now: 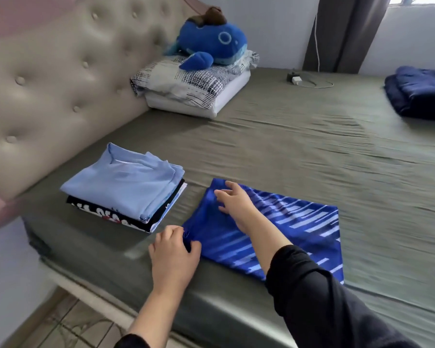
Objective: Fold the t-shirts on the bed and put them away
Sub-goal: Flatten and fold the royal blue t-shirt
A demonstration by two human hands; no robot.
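T-shirts were what I was working on from the head view: a blue striped t-shirt (274,229) lay folded near the bed (312,151) edge, just beside a stack of folded shirts (126,189) by the headboard, likely kept close so it could go on top. My left hand (173,254) pinched the shirt's near left corner with curled fingers, while my right hand (236,204) rested on its far left edge, fingers loosely spread, seemingly pressing rather than gripping.
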